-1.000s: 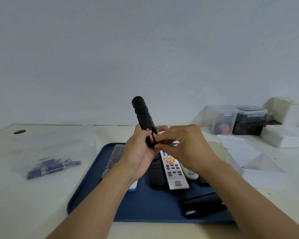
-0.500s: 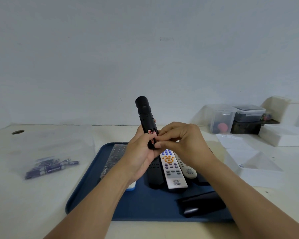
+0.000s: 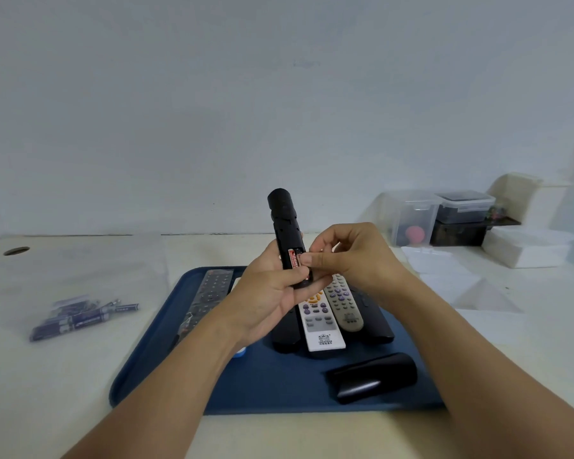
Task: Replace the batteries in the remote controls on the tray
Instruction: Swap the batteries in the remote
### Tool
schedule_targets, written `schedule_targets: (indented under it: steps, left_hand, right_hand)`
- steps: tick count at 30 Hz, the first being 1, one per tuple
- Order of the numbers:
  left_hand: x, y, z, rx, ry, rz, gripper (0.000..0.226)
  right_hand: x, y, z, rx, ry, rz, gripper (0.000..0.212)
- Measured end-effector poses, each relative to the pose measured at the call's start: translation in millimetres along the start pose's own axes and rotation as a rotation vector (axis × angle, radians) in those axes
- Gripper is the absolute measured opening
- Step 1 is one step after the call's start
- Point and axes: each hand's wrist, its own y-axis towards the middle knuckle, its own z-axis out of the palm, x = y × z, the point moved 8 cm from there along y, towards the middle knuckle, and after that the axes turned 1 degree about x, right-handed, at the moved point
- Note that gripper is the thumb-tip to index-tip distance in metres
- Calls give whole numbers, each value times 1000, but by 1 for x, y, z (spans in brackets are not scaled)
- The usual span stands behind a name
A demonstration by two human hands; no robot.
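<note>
My left hand (image 3: 272,293) holds a black remote (image 3: 285,226) upright above the blue tray (image 3: 153,352), back side toward me, battery bay open. Red batteries (image 3: 293,258) sit in the bay. My right hand (image 3: 355,256) has its thumb and fingers pinched on the batteries at the bay. The black battery cover (image 3: 373,376) lies on the tray's front right. Other remotes rest on the tray: a white one (image 3: 322,329), a grey one (image 3: 343,303), a wrapped dark one (image 3: 209,293) and black ones partly hidden by my hands.
A clear bag of purple batteries (image 3: 80,318) lies on the table to the left. Clear and black storage boxes (image 3: 444,217) stand at the back right by the wall. White trays (image 3: 527,250) and plastic sheets (image 3: 461,286) lie right of the tray.
The remote has tilted a little more upright. My right hand's fingers have lifted and opened slightly while the thumb stays on the batteries.
</note>
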Motion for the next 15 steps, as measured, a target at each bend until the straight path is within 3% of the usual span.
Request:
schedule_targets:
  steps: [8,12,15]
  left_hand:
    - [3,2,0,-8,85,-4,41]
    - [4,2,3,-8,100,-13,43]
    - [11,2,5,-23,98,-20,46]
  right_hand:
    - [-8,2,-5,41,66,88,11]
    - [16,-5,-15,86,-225,51,19]
    - [31,-25,-20,216,-397,61,17]
